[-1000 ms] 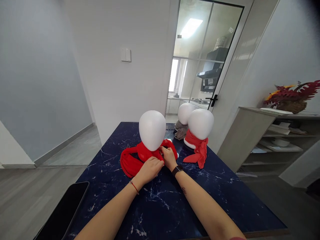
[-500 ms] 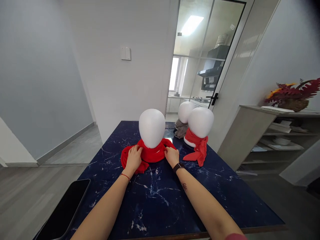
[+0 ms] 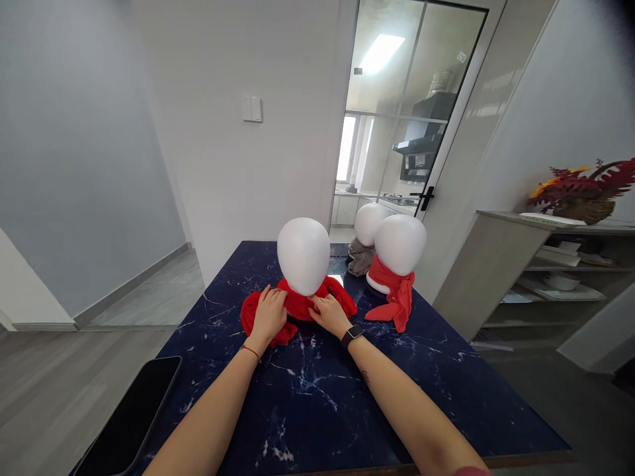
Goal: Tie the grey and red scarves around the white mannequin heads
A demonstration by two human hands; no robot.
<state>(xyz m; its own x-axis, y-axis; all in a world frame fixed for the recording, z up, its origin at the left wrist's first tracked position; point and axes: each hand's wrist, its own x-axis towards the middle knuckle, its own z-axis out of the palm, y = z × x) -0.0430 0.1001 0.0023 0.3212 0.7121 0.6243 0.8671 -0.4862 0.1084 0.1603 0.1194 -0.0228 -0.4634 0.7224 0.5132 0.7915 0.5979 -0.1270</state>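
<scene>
A white mannequin head (image 3: 303,254) stands upright on the table, a bright red scarf (image 3: 296,305) wound around its neck. My left hand (image 3: 270,313) grips the scarf at the left of the neck, where a bunched end lies on the table. At the front right of the neck, my right hand (image 3: 328,313) pinches the cloth between thumb and fingers. More of the scarf bulges out behind that hand on the right. The back of the neck is hidden by the head.
A second mannequin head (image 3: 401,243) in a knotted coral-red scarf (image 3: 391,291) stands to the right. Behind it is a third head (image 3: 368,223) with a grey-brown scarf (image 3: 360,256). A black phone (image 3: 131,413) lies at the left edge of the dark blue marbled table (image 3: 317,410).
My right hand has moved left along the scarf, from the right side of the neck towards its front. My left hand stays at the left side.
</scene>
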